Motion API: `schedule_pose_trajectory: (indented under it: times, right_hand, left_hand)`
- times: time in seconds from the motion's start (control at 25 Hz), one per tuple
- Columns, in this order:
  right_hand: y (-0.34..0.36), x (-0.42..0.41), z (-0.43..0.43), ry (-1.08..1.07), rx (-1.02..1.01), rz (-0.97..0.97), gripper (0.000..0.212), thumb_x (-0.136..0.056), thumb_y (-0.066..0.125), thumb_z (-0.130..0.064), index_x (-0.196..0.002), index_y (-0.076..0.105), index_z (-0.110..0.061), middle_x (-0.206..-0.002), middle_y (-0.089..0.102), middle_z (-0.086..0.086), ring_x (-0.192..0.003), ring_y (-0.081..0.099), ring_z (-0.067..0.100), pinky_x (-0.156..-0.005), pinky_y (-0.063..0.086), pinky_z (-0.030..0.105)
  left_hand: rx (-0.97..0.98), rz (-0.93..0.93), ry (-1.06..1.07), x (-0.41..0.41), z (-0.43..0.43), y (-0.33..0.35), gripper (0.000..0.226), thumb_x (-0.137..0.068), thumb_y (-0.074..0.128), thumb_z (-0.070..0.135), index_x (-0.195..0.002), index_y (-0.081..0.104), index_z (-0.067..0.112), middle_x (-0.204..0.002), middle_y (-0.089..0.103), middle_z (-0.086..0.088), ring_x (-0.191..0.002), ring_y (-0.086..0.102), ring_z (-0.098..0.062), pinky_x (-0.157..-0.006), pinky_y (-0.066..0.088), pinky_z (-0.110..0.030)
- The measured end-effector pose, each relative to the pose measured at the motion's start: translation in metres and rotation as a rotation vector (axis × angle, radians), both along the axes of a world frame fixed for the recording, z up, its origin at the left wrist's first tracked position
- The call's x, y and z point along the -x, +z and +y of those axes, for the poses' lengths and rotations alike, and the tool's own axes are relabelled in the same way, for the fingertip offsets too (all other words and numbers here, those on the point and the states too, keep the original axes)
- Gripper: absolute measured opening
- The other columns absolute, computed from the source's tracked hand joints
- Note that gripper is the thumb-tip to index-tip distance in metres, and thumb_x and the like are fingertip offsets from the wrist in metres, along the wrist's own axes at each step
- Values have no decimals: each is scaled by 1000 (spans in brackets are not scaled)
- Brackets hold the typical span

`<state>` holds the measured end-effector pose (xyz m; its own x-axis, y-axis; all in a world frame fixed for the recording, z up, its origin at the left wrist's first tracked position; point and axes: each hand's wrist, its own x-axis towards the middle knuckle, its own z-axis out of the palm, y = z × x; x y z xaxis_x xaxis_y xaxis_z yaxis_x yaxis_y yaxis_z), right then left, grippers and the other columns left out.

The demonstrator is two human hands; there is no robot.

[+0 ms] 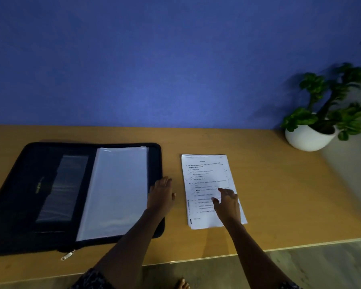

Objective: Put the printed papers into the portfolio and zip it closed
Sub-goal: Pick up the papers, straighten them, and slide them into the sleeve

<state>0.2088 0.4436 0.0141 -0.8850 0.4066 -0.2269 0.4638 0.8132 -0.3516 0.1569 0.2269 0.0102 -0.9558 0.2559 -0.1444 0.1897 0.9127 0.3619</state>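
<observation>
While portfolio (75,195) lies open at tabletop (279,195) left, left hand (162,195) rests flat, fingers spread, on its right edge; right hand (227,202), loosely spread, touches papers (206,174) mid-tabletop.

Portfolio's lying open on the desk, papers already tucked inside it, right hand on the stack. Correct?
Not quite. The head view shows the papers still on the desk, to the right of the open portfolio, not inside it. The right hand is on the stack.
</observation>
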Motion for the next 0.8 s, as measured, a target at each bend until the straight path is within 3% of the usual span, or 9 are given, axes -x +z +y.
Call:
schedule_pose_trajectory:
  times: [0.16, 0.24, 0.44, 0.64, 0.8]
  right_hand:
    - [-3, 4, 39, -126, 18, -74, 54, -92, 60, -31, -140, 45, -12, -143, 41, 16, -130, 37, 34, -103, 42, 46]
    - [-6, 8, 56, -217, 61, -97, 56, -90, 62, -31, -138, 44, -8, -138, 42, 21, -127, 38, 38, -101, 40, 46]
    - [-18, 20, 73, -333, 187, -128, 64, -89, 65, -32, -138, 38, -1, -139, 40, 25, -129, 36, 41, -105, 34, 44]
    - [-25, 30, 73, -320, 213, -151, 65, -83, 72, -29, -132, 42, 1, -135, 47, 23, -126, 42, 39, -106, 34, 41]
    - [-28, 35, 81, -377, 308, -161, 59, -79, 74, -18, -126, 44, 0, -125, 57, 20, -118, 53, 37, -100, 45, 43]
  left_hand:
    - [-115, -141, 216, 1, 43, -1, 37, -92, 55, 20, -127, 50, 8, -131, 52, -10, -114, 57, -28, -86, 54, -38]
    - [-167, -222, 327, 0, 61, -3, 28, -90, 57, 17, -115, 55, 5, -120, 56, -12, -104, 61, -29, -77, 54, -36]
    - [-252, -348, 524, -5, 94, -9, 41, -85, 63, 16, -123, 50, 6, -118, 59, -15, -106, 61, -32, -81, 53, -38]
    - [-211, -375, 630, 1, 108, -6, 46, -82, 66, 15, -125, 50, 7, -121, 61, -14, -108, 61, -33, -84, 54, -39]
    - [-197, -390, 644, 3, 113, -8, 52, -81, 71, 17, -125, 45, 6, -121, 60, -14, -109, 60, -33, -86, 54, -40]
